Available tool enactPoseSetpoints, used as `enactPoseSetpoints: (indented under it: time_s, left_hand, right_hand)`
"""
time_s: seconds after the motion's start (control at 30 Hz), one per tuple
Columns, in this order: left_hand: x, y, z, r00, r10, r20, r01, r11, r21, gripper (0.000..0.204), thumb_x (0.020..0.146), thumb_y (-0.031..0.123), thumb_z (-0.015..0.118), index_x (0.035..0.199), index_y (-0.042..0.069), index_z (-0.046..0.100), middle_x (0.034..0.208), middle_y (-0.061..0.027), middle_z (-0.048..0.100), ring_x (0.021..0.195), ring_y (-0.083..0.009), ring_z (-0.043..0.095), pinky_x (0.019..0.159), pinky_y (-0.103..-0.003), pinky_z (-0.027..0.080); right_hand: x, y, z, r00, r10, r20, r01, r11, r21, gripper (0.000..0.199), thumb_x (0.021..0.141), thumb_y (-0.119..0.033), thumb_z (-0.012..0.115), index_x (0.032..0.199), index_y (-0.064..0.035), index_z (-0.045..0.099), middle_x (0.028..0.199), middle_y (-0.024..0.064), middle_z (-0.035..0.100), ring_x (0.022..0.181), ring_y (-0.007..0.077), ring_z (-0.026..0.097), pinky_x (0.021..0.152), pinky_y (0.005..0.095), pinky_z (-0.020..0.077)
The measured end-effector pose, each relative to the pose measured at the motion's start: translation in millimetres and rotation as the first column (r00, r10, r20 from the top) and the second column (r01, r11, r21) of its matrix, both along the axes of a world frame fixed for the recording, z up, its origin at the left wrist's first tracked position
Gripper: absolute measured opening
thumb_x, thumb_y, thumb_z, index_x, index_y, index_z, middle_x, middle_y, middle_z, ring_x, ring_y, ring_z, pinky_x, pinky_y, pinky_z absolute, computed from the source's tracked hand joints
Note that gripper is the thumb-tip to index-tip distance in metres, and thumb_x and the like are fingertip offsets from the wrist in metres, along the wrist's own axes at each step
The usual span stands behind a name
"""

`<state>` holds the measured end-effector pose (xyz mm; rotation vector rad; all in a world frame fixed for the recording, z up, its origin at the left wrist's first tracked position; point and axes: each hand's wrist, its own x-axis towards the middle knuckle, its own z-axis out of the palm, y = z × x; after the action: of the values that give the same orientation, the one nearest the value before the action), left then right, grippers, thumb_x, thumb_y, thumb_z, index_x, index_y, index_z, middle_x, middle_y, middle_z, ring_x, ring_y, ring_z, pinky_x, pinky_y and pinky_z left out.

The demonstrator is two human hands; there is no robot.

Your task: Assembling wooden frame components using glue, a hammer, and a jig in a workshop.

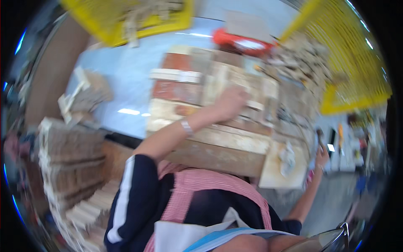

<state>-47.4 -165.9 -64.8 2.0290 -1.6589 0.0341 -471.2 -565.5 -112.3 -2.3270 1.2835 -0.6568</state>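
Observation:
My left hand (233, 103) rests over the middle of a wooden work board (218, 155), its fingers curled down. Motion blur and the hand itself hide whatever is under the fingers. Beside it lies a small pale block (255, 105). Several pale strips and reddish-brown pieces (176, 91) cover the board left of the hand. Off to the right, beyond the board's edge, my right hand (322, 156) is closed around a short tool with a brown rounded end (320, 135). Its exact kind is too blurred to tell.
Crumpled white material (288, 159) lies on the board's right corner. Behind are a heap of small pale pieces (300, 61), a red object (243, 43), and yellow baskets (357, 54) (113, 25). Stacked pale pieces (73, 155) stand at the left.

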Motion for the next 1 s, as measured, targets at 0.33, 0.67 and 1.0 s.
enactPoseSetpoints:
  time_s: [0.33, 0.67, 1.0]
  left_hand:
    - [50, 153, 142, 0.853, 0.439, -0.284, -0.47, 0.882, -0.048, 0.054, 0.089, 0.048, 0.053, 0.11, -0.001, 0.05, 0.102, -0.0192, 0.055, 0.094, -0.0325, 0.055, 0.082, -0.042, 0.044]
    - [137, 419, 138, 0.509, 0.799, 0.321, -0.851, 0.523, 0.048, 0.027, 0.085, 0.026, 0.061, 0.094, 0.001, 0.055, 0.084, -0.0203, 0.06, 0.083, -0.0395, 0.058, 0.073, -0.046, 0.044]
    - [156, 456, 120, 0.533, 0.84, 0.099, -0.845, 0.521, 0.12, 0.029, 0.088, 0.026, 0.059, 0.104, 0.002, 0.056, 0.081, -0.0242, 0.06, 0.078, -0.0385, 0.06, 0.068, -0.043, 0.044]
  right_hand:
    - [25, -8, -9, 0.969, 0.032, -0.244, -0.03, 0.999, 0.012, 0.035, 0.089, -0.023, 0.061, 0.121, -0.01, 0.062, 0.068, 0.0046, 0.051, 0.059, 0.0138, 0.047, 0.054, 0.0315, 0.0383]
    - [116, 48, 81, 0.948, 0.3, -0.102, -0.316, 0.923, -0.22, 0.032, 0.094, -0.019, 0.053, 0.121, -0.0025, 0.059, 0.113, 0.0148, 0.061, 0.103, 0.0283, 0.06, 0.087, 0.0339, 0.0467]
    - [433, 364, 122, 0.34, 0.94, -0.017, -0.878, 0.311, -0.363, 0.022, 0.082, -0.009, 0.064, 0.105, -0.0075, 0.064, 0.096, 0.0113, 0.062, 0.083, 0.0253, 0.063, 0.071, 0.0334, 0.0526]
